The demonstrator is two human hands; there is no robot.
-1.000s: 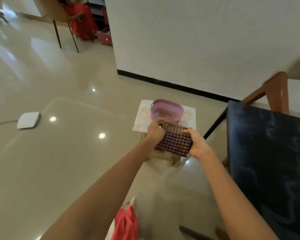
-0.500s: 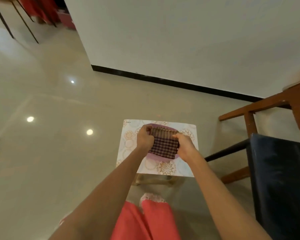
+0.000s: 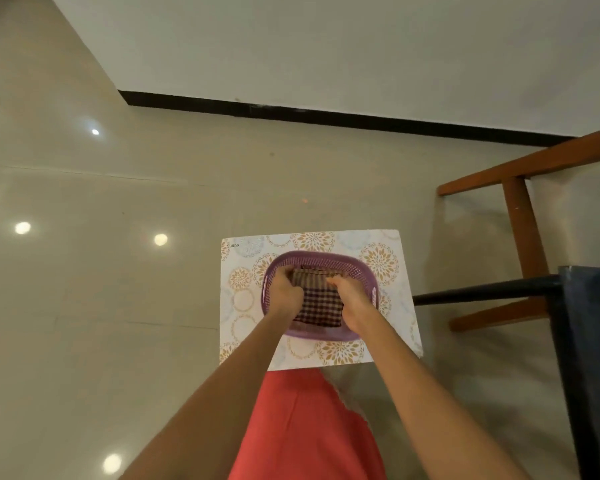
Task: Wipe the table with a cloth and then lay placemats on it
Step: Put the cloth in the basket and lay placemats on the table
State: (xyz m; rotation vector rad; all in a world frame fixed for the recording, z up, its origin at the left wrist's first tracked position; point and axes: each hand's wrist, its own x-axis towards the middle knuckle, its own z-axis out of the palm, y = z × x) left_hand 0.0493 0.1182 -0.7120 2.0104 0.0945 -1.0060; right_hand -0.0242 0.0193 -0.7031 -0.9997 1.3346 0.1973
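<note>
A folded dark checked cloth lies inside a purple plastic basket. My left hand grips the cloth's left edge and my right hand grips its right edge, both down inside the basket. The basket stands on a white placemat with orange and pale blue floral rings, which lies on a small low stand mostly hidden under it.
A wooden chair frame and a dark blue seat stand at the right. A white wall with a black skirting runs behind. Shiny beige floor spreads to the left. My red garment hangs below.
Both hands have lowered the checked cloth from above the basket down into it. The view has tilted down and come closer over the placemat.
</note>
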